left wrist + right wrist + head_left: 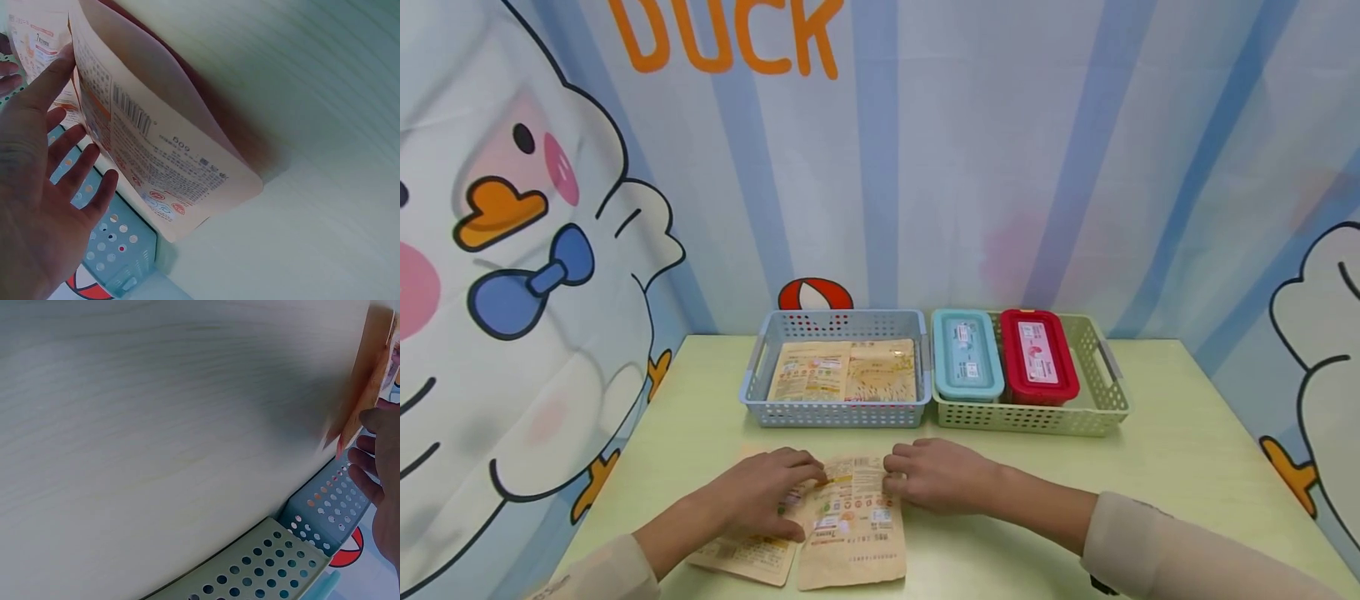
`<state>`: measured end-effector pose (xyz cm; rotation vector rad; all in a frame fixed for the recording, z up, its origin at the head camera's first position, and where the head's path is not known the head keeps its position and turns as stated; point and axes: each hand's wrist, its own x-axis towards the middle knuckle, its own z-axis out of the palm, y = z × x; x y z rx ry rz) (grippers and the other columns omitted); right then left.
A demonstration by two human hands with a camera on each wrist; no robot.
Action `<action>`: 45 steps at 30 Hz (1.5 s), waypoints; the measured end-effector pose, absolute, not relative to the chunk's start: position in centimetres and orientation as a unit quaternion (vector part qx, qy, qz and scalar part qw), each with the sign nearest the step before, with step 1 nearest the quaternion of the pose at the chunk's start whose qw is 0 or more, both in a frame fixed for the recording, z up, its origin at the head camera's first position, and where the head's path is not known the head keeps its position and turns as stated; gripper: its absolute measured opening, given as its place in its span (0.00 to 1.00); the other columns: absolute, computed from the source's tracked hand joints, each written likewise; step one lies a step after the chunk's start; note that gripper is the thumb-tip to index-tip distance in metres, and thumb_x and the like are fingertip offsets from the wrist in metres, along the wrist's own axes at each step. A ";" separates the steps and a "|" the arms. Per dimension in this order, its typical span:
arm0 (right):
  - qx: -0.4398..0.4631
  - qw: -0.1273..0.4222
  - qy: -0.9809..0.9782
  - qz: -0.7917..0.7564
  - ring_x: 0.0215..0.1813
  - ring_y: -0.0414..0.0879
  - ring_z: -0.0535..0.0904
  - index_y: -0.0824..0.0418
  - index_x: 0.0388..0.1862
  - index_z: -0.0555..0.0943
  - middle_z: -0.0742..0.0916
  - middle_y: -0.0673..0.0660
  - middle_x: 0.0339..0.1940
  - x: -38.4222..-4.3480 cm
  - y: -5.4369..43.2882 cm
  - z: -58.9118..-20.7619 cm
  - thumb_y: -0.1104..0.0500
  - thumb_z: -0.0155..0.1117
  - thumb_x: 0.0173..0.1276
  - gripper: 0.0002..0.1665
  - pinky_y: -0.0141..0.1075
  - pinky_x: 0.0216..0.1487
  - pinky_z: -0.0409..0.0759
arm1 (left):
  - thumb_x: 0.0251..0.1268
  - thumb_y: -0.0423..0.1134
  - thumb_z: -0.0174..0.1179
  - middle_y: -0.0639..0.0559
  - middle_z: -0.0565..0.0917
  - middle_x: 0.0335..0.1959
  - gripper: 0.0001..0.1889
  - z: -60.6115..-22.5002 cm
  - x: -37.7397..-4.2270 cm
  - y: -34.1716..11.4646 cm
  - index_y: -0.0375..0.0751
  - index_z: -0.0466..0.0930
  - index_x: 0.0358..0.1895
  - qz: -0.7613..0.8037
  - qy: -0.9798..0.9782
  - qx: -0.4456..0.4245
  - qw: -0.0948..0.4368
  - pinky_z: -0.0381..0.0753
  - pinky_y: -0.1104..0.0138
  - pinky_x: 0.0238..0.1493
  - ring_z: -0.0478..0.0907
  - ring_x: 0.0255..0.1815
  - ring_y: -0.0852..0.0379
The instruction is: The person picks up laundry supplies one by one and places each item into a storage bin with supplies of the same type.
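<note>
Two tan printed snack pouches lie side by side on the table's near part. The nearer, fully visible pouch point(853, 533) has its back print facing up, and the left wrist view shows one end gaping and raised off the table. My left hand point(767, 493) lies over the other pouch point(760, 560), covering much of it; its thumb and fingertips touch the visible pouch's left edge, fingers mostly straight. With thumb and fingers, my right hand point(936, 475) pinches that pouch's right edge, seen side-on in the right wrist view point(381, 462).
Behind the hands stands a blue perforated basket point(835, 414) holding similar tan pouches point(880, 371). Beside it, a green basket point(1030, 419) holds a light-blue lidded box point(967, 354) and a red lidded box point(1040, 358). A duck-printed cloth point(962, 167) hangs around the table.
</note>
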<state>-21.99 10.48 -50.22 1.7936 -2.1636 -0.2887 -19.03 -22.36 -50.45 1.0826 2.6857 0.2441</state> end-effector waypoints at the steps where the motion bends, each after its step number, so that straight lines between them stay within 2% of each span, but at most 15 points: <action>1: 0.629 0.160 -0.754 -0.105 0.42 0.40 0.75 0.47 0.45 0.85 0.82 0.45 0.42 -22.0 10.5 -50.2 0.53 0.66 0.78 0.03 0.30 0.37 0.78 | 0.64 0.60 0.74 0.58 0.78 0.68 0.31 -50.5 -19.0 -22.4 0.59 0.79 0.68 0.086 0.918 0.369 0.117 0.81 0.50 0.61 0.76 0.68 0.51; 6: 0.633 0.173 -0.744 -0.121 0.41 0.40 0.74 0.46 0.46 0.86 0.83 0.44 0.42 -21.9 10.6 -50.4 0.54 0.67 0.78 0.03 0.30 0.38 0.77 | 0.70 0.47 0.69 0.58 0.78 0.68 0.24 -50.9 -19.1 -22.6 0.57 0.81 0.68 0.110 0.917 0.368 0.107 0.82 0.50 0.61 0.76 0.69 0.51; 10: 0.630 0.174 -0.748 -0.112 0.42 0.40 0.74 0.47 0.46 0.84 0.82 0.45 0.43 -21.9 10.6 -50.6 0.58 0.69 0.75 0.06 0.30 0.39 0.78 | 0.71 0.44 0.68 0.57 0.78 0.70 0.23 -51.0 -19.1 -22.5 0.55 0.81 0.68 0.121 0.914 0.372 0.103 0.81 0.49 0.62 0.76 0.69 0.50; 16: 0.608 0.117 -0.784 -0.046 0.46 0.41 0.80 0.50 0.47 0.83 0.85 0.47 0.47 -22.0 10.9 -50.4 0.62 0.67 0.74 0.08 0.32 0.38 0.81 | 0.76 0.42 0.62 0.55 0.77 0.73 0.25 -51.1 -18.8 -22.7 0.54 0.78 0.74 0.114 0.914 0.380 0.090 0.80 0.48 0.65 0.74 0.73 0.49; 19: 0.589 0.082 -0.804 -0.009 0.52 0.42 0.84 0.51 0.51 0.85 0.88 0.48 0.51 -22.0 11.1 -50.2 0.62 0.65 0.77 0.08 0.34 0.44 0.84 | 0.78 0.39 0.60 0.54 0.78 0.73 0.25 -51.4 -18.6 -22.8 0.53 0.76 0.76 0.115 0.910 0.393 0.064 0.81 0.49 0.64 0.76 0.72 0.49; 25: 0.571 0.070 -0.818 0.009 0.55 0.41 0.85 0.53 0.54 0.84 0.89 0.49 0.52 -22.3 11.5 -50.1 0.59 0.63 0.81 0.08 0.35 0.49 0.85 | 0.80 0.33 0.58 0.55 0.83 0.67 0.23 -51.9 -18.8 -22.8 0.52 0.79 0.74 0.120 0.905 0.408 0.018 0.83 0.51 0.60 0.80 0.66 0.51; 30: 0.568 0.093 -0.817 0.033 0.49 0.42 0.85 0.55 0.52 0.84 0.89 0.49 0.46 -22.4 11.7 -50.1 0.59 0.65 0.80 0.06 0.35 0.47 0.85 | 0.80 0.31 0.57 0.56 0.86 0.62 0.21 -51.8 -18.9 -22.7 0.50 0.83 0.68 0.120 0.906 0.407 -0.012 0.85 0.54 0.58 0.83 0.62 0.54; 36: 0.558 0.117 -0.818 0.083 0.38 0.42 0.83 0.55 0.46 0.81 0.86 0.48 0.39 -22.7 12.0 -49.9 0.64 0.67 0.75 0.06 0.34 0.39 0.83 | 0.68 0.34 0.72 0.55 0.90 0.51 0.18 -50.8 -18.7 -22.5 0.48 0.89 0.60 0.116 0.907 0.397 -0.080 0.88 0.57 0.50 0.88 0.52 0.54; 41: 0.539 0.111 -0.824 0.138 0.30 0.39 0.75 0.55 0.44 0.81 0.85 0.48 0.36 -23.0 12.1 -49.5 0.67 0.66 0.74 0.07 0.29 0.32 0.76 | 0.71 0.33 0.70 0.55 0.91 0.51 0.17 -50.0 -19.0 -22.4 0.48 0.89 0.60 0.127 0.907 0.384 -0.118 0.89 0.59 0.48 0.89 0.51 0.55; 45: 0.510 0.124 -0.829 0.191 0.29 0.37 0.73 0.57 0.46 0.81 0.85 0.48 0.33 -23.1 12.1 -48.8 0.66 0.68 0.76 0.06 0.27 0.33 0.75 | 0.70 0.34 0.71 0.55 0.92 0.46 0.16 -49.2 -19.5 -22.2 0.48 0.91 0.58 0.176 0.908 0.348 -0.154 0.87 0.63 0.37 0.89 0.39 0.60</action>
